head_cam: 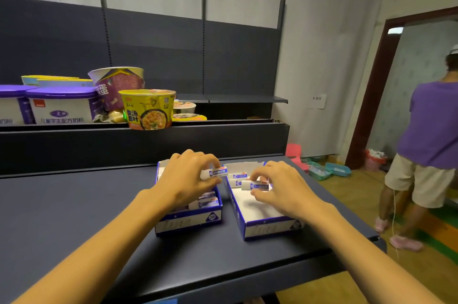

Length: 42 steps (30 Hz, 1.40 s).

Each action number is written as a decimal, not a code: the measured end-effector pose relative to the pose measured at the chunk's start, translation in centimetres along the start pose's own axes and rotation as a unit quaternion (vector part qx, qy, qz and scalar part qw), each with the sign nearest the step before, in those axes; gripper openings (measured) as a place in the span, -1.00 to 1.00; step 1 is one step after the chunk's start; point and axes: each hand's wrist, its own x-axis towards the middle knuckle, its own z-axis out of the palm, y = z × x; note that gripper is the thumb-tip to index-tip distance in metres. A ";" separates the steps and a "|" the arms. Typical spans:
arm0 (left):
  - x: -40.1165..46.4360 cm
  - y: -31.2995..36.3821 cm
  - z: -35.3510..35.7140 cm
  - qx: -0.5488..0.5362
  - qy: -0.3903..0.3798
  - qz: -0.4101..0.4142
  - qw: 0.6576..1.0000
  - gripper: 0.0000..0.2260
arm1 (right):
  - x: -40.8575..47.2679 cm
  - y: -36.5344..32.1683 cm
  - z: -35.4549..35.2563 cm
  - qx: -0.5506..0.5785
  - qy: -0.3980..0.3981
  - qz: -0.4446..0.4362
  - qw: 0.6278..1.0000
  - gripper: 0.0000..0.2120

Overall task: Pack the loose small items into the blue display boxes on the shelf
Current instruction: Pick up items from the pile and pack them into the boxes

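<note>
Shelf [74,204], dark and flat, carries both blue display boxes side by side near its right end. Upper tier behind it holds two purple-lidded tubs [59,105], a purple noodle cup [116,85] and a yellow noodle bowl [147,109] that overhangs the tier's front lip. Off to the right a person in a purple shirt [431,125] stands by the doorway, back to you.

Left box [190,222] has several wrapped erasers stacked in its front part; your left hand covers the rest. Right box [260,227] has a few erasers lined up at its back end, white floor bare toward the front.

Your left hand [186,179] hovers over the left box, fingers curled, thumb and forefinger pinching one eraser [214,173] held above the gap between the boxes. Your right hand [285,189] is over the right box, fingers curled, pinching a second eraser [255,186] just in front of the back row; you can't tell whether it touches the box floor.
</note>
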 end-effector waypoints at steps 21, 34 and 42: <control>3.5 0.3 2.5 0.038 -0.018 -0.079 0.996 -0.69 | 5.5 2.0 2.9 -0.057 -0.054 -0.147 0.986 -0.68; 2.3 2.3 2.7 0.038 0.009 -0.123 0.992 -0.66 | 5.9 3.7 3.3 0.012 -0.058 -0.162 0.985 -0.70; 1.7 3.7 1.8 0.035 0.024 -0.121 0.992 -0.70 | 5.5 4.1 2.4 -0.002 -0.035 -0.157 0.987 -0.67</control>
